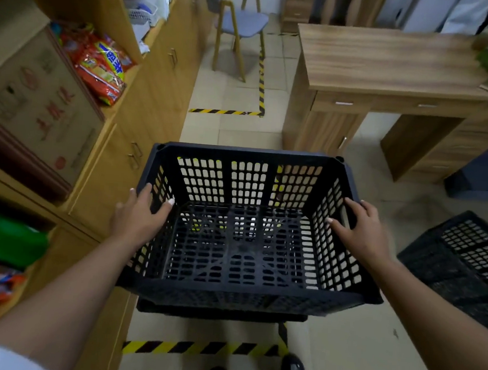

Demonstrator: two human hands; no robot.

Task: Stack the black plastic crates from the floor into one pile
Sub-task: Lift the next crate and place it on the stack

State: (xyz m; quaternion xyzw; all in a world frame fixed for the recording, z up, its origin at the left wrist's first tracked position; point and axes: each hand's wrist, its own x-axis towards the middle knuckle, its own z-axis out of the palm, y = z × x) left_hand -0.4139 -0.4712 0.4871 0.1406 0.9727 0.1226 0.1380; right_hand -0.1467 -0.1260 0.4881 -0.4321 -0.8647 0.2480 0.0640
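A black perforated plastic crate (239, 297) fills the centre of the view, open side up. My left hand (139, 216) grips its left rim, thumb inside the wall. My right hand (360, 227) grips its right rim the same way. Under its near edge the rim of another black crate (221, 314) shows, so the held crate sits on or just above it; I cannot tell if they touch. A further black crate (464, 260) lies on the floor at the right, apart from the pile.
Wooden cabinets (143, 112) with shelves of snack bags and a cardboard box run along the left. A wooden desk (392, 68) stands ahead right, a chair (241, 24) beyond. Yellow-black tape (203, 349) marks the tiled floor. My shoes are below.
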